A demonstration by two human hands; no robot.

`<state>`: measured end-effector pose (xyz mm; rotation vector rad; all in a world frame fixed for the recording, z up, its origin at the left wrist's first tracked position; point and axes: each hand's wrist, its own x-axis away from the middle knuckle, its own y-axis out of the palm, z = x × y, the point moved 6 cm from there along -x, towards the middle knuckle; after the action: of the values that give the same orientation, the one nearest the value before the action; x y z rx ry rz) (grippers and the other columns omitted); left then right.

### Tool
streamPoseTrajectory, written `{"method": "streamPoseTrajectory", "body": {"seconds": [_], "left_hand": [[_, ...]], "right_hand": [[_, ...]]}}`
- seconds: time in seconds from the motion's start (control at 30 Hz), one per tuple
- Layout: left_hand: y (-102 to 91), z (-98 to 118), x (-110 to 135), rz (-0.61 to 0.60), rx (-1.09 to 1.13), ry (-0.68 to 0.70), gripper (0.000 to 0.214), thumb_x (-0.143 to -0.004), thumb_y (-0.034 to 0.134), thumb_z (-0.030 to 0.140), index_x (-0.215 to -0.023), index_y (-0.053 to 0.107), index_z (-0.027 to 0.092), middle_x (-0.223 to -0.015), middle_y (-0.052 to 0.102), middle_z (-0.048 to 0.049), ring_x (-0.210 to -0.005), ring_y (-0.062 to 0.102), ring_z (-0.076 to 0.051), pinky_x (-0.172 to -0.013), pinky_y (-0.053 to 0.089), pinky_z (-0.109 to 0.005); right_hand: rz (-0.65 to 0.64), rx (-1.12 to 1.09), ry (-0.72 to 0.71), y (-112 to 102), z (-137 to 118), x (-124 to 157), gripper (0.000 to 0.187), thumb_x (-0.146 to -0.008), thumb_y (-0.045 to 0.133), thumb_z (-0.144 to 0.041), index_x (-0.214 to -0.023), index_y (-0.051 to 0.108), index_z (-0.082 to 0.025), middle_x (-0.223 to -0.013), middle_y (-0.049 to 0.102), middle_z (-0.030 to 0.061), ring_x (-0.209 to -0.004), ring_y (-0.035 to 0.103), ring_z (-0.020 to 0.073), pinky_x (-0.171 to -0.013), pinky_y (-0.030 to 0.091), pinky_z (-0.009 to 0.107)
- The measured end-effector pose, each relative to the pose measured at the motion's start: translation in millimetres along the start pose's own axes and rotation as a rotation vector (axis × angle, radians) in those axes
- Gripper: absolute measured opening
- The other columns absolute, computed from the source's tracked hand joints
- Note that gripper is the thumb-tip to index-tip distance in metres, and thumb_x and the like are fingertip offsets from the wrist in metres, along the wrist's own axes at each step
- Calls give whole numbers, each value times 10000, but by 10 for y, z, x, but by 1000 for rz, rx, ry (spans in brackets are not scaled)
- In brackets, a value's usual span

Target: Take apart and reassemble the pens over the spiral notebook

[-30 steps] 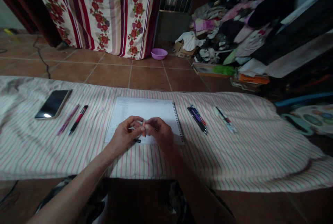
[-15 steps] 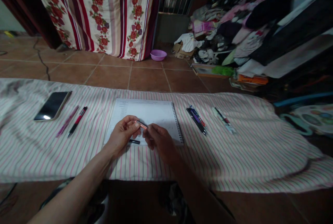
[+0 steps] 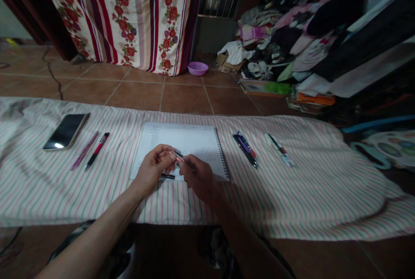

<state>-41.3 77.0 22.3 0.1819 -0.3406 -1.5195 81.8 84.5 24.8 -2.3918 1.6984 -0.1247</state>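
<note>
Black piece [image 3: 168, 176]: on the notebook [image 3: 191, 134], seven o'clock from the slim rod [image 3: 178, 156], kept handy, I'd guess.
Left hand [image 3: 155, 165]: pinching the slim rod's left end.
Right hand [image 3: 198, 174]: clamped on its other end, above the notebook, probably steadying it.
Pens [image 3: 244, 151]: three o'clock, likely laid within reach.

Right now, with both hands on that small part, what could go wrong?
1. The slim pen-like piece is pinched between the left hand and the right hand, with little of it showing; it could slip and drop onto the spiral notebook below.
2. The short black piece lies beside the left hand, close to the notebook's near edge; a stray brush might knock it onto the striped cloth.
</note>
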Motion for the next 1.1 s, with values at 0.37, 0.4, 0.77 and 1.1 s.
{"method": "streamPoseTrajectory", "body": {"seconds": [0.37, 0.4, 0.77, 1.1], "left_hand": [[1, -87, 1, -12, -58, -117, 298, -650, 731, 385, -760, 608, 137, -527, 531, 35, -441, 417, -48, -422, 271, -166], [3, -92, 7, 0, -54, -118, 303, -643, 734, 389, -749, 597, 140, -512, 527, 39, -429, 409, -46, -413, 261, -164], [27, -24, 133, 126, 82, -31, 277, -670, 701, 380, -670, 565, 139, -446, 530, 38, -335, 402, -50, -336, 295, -172], [61, -8, 99, 0, 40, -41, 262, -727, 666, 384, -766, 575, 141, -508, 547, 46, -325, 364, -18, -353, 248, -156]], "right_hand": [[8, 205, -30, -18, 10, -14, 299, -807, 496, -383, -577, 484, -193, -502, 431, -52, -482, 392, 84, -474, 294, 217], [16, 212, -26, -21, 13, -17, 303, -802, 500, -384, -569, 478, -192, -497, 417, -54, -481, 383, 83, -470, 288, 216], [0, 196, -49, 56, -130, 16, 323, -816, 486, -353, -537, 447, -194, -435, 334, -70, -432, 338, 73, -452, 263, 217], [-68, -300, 166, 166, 33, 68, 297, -803, 501, -407, -599, 461, -193, -439, 399, -79, -352, 321, 52, -365, 235, 205]]}}
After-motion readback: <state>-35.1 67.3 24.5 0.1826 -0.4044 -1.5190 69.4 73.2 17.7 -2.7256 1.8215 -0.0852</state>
